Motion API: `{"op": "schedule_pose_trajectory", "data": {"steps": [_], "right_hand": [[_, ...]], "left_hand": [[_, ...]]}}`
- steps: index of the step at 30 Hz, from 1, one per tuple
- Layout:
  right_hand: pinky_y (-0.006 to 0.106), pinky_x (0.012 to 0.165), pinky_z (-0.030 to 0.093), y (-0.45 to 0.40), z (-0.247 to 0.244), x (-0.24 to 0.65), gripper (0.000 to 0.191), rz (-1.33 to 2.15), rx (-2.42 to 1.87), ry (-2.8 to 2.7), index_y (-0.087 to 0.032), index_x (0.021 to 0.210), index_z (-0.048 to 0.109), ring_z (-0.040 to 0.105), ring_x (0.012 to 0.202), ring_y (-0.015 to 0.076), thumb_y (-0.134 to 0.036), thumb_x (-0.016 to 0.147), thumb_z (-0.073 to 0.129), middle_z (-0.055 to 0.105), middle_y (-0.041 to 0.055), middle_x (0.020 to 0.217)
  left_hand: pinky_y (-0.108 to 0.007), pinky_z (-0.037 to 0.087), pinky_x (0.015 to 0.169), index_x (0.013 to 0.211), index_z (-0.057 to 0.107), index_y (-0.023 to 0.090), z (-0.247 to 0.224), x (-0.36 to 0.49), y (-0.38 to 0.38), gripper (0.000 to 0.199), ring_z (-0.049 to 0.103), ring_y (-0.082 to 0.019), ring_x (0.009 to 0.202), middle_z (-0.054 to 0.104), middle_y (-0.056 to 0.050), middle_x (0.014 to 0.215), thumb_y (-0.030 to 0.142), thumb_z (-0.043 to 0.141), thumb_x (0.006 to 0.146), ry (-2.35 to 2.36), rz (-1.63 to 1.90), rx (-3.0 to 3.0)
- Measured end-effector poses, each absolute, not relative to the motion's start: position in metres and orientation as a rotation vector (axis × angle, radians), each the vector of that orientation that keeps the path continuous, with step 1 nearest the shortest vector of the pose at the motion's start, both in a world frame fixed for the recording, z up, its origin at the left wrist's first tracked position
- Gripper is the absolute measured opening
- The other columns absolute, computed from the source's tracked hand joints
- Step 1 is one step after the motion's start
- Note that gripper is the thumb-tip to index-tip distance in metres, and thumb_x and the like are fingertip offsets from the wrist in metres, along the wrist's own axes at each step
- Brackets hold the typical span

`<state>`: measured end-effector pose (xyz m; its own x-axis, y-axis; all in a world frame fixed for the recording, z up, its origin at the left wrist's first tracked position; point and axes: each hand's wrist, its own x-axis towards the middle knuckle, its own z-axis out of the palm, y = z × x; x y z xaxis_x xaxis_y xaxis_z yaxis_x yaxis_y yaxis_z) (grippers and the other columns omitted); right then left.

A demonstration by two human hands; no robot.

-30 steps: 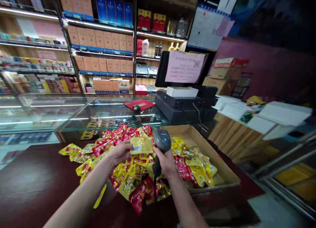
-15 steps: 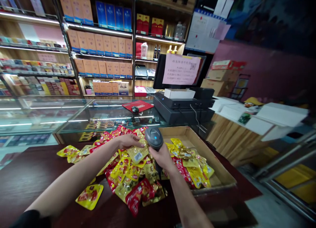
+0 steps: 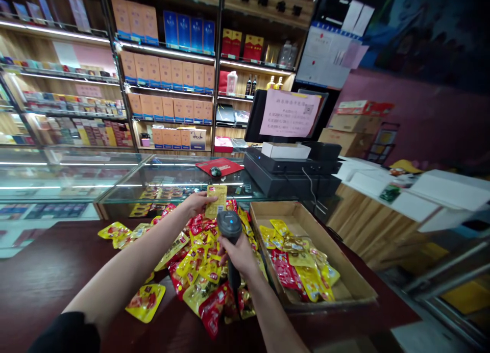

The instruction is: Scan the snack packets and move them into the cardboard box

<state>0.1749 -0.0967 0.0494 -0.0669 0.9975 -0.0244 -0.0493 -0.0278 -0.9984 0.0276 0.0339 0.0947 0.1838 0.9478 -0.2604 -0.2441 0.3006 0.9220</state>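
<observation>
My left hand (image 3: 198, 203) pinches a gold snack packet (image 3: 216, 196) by its left side and holds it upright above the pile, its printed back with a barcode facing me. My right hand (image 3: 241, 256) is wrapped round the grip of a black barcode scanner (image 3: 229, 224), whose head points away from me at the packet's lower edge. Beneath both hands spreads a heap of yellow, red and gold snack packets (image 3: 197, 261). To the right, a shallow cardboard box (image 3: 344, 263) contains several more packets (image 3: 302, 258).
A single yellow packet (image 3: 146, 303) lies on the dark red table (image 3: 57, 276) at the front left. Behind are a glass counter (image 3: 126, 179), a mouse (image 3: 215, 172) on a red mat, and a monitor (image 3: 260, 116). Shelves of boxed goods (image 3: 164, 72) line the wall.
My left hand has raised the gold packet from just over the heap and turned it upright. The scanner in my right hand has shifted slightly left and down. The view has swung a little left.
</observation>
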Motion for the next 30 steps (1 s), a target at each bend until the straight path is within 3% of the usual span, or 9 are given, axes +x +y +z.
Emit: {"op": "schedule_pose_trajectory", "data": {"steps": [4,11,20,24,27,30], "right_hand": [[0.021,0.031,0.033,-0.103,0.047,0.167,0.021,1.268,-1.197,-1.199,-0.019,0.06,0.055,0.044,0.029,0.0109,-0.037,0.069,0.061,0.05,-0.003,0.038],[0.022,0.033,0.034,-0.107,0.05,0.163,0.024,1.193,-1.253,-1.208,-0.02,0.057,0.05,0.044,0.029,0.0119,-0.037,0.071,0.058,0.047,-0.0043,0.036],[0.023,0.033,0.036,-0.107,0.05,0.165,0.025,1.191,-1.258,-1.198,-0.02,0.056,0.05,0.044,0.03,0.0122,-0.039,0.071,0.059,0.047,-0.0038,0.036],[0.023,0.033,0.035,-0.107,0.05,0.165,0.024,1.202,-1.247,-1.202,-0.02,0.055,0.051,0.044,0.029,0.012,-0.036,0.071,0.059,0.047,-0.0038,0.036],[0.025,0.042,0.042,-0.107,0.053,0.17,0.016,1.145,-1.223,-1.197,-0.017,0.062,0.059,0.053,0.04,0.0139,-0.032,0.069,0.061,0.06,-0.0001,0.05],[0.029,0.068,0.05,-0.107,0.059,0.182,0.023,0.994,-1.166,-1.101,-0.016,0.084,0.066,0.065,0.073,0.019,-0.027,0.063,0.067,0.07,0.0044,0.081]], "left_hand": [[-0.033,0.055,0.068,0.088,0.068,0.015,0.095,0.025,0.036,0.041,0.067,-0.021,0.072,0.072,-0.007,0.082,0.014,0.084,0.05,0.99,1.016,0.879],[-0.031,0.055,0.066,0.09,0.067,0.015,0.096,0.025,0.034,0.041,0.066,-0.018,0.067,0.071,-0.007,0.085,0.016,0.084,0.052,1.034,0.994,0.891],[-0.025,0.051,0.057,0.089,0.066,0.016,0.091,0.027,0.038,0.035,0.065,-0.016,0.063,0.07,-0.004,0.073,0.021,0.081,0.058,1.009,0.969,0.939],[-0.028,0.053,0.062,0.088,0.066,0.016,0.096,0.028,0.034,0.038,0.065,-0.017,0.064,0.07,-0.004,0.074,0.017,0.083,0.054,1.05,0.97,0.887],[-0.03,0.054,0.063,0.089,0.066,0.016,0.097,0.03,0.027,0.041,0.066,-0.018,0.064,0.07,-0.004,0.075,0.017,0.083,0.053,1.044,0.955,0.872],[-0.029,0.054,0.062,0.091,0.065,0.015,0.093,0.033,0.014,0.037,0.066,-0.018,0.065,0.07,-0.006,0.078,0.018,0.081,0.058,1.002,0.92,0.86]]}}
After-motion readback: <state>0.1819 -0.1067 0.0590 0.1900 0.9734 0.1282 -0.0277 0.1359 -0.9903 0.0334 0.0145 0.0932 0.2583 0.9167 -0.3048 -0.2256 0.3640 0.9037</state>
